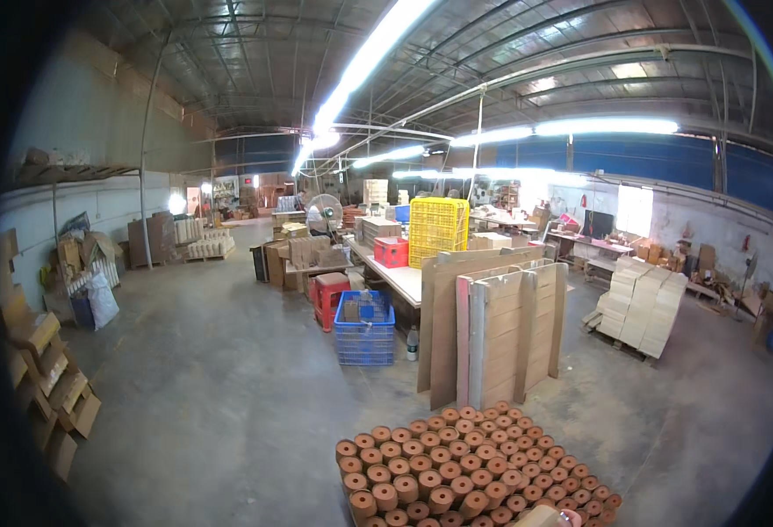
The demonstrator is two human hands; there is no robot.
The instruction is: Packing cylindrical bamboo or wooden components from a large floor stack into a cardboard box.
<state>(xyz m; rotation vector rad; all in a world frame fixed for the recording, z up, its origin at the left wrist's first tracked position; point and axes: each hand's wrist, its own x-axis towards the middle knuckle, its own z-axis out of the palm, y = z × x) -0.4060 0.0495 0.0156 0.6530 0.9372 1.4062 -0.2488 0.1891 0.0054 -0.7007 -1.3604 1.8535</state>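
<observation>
Several rows of reddish-brown cylinders (440,454), each with a round hole in its top, stand packed together on the floor at the bottom centre-right. At the lower edge, over the near rows, a small part of my right hand (571,518) comes into view. Its fingers lie against a light tan piece (540,516) that the picture's edge cuts off, so its kind does not show. My left hand is out of view.
Beyond the cylinders, tall brown boards (500,329) stand upright. Left of them are a blue crate (364,338), a red stool (328,299) and a long table (397,277) bearing a yellow crate (439,230). Pale stacked blocks (639,307) stand right; cardboard boxes (39,351) line the left.
</observation>
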